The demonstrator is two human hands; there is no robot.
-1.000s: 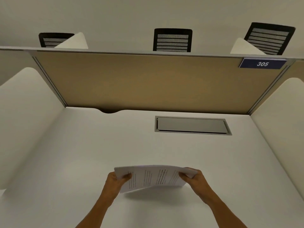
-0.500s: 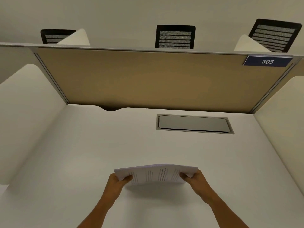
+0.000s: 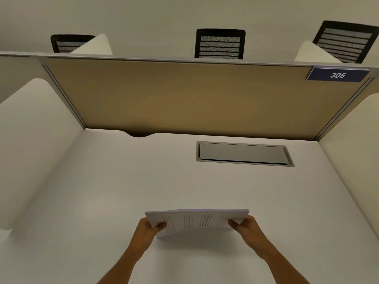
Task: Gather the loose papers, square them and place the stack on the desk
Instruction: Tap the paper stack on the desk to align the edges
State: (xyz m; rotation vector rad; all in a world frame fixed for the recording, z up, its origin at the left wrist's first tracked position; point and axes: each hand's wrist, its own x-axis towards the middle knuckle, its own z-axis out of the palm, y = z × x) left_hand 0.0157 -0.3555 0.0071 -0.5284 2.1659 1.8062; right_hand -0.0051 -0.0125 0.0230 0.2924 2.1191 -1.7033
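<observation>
The person holds the stack of papers (image 3: 196, 222) above the near part of the white desk (image 3: 123, 191), printed side facing them. The left hand (image 3: 148, 228) pinches the left short edge and the right hand (image 3: 244, 225) pinches the right short edge; on each, the thumb lies over the printed face and the remaining fingers are hidden behind the sheets. A grip at both ends keeps the sheets from fanning, and the slight bow across the middle suggests inward pressure that stiffens the stack. The far edges look aligned, so squaring appears nearly done. No loose sheet shows elsewhere. The recessed cable hatch (image 3: 242, 153) lies well beyond the stack, leaving bare surface below for set-down. The panel tag reads 305 (image 3: 337, 74).
</observation>
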